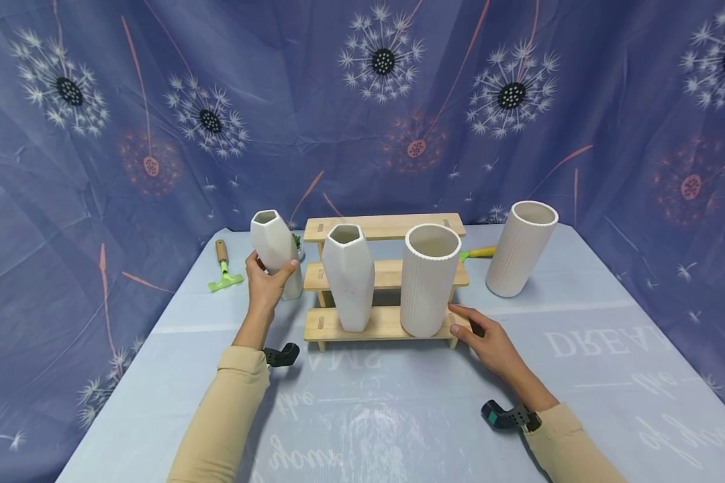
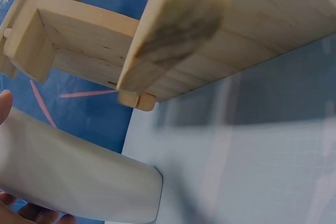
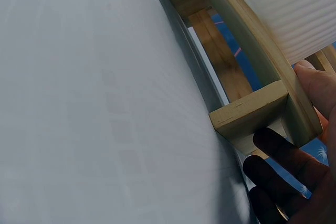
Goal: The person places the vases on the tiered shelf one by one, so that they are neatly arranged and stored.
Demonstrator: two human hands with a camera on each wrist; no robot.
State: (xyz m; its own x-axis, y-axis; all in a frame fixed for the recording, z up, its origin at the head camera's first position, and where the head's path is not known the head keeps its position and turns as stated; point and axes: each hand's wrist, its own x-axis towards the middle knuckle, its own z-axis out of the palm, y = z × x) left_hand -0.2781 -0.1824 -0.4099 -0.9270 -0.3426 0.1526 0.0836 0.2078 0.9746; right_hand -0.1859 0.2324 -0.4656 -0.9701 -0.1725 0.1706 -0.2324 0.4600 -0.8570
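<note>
Left of the three-step wooden stand, my left hand grips a white faceted vase around its middle. In the left wrist view that vase has the thumb on one side and fingertips on the other. My right hand holds the right end of the stand's lowest step, thumb at the upper face and fingers below beside the leg. On that step stand a second white faceted vase and a wide white ribbed vase.
Another ribbed vase stands right of the stand. Behind its left side lies a tool with a yellow handle. A green hand rake lies at far left. A small potted plant shows partly behind the held vase. A patterned blue curtain backs the table.
</note>
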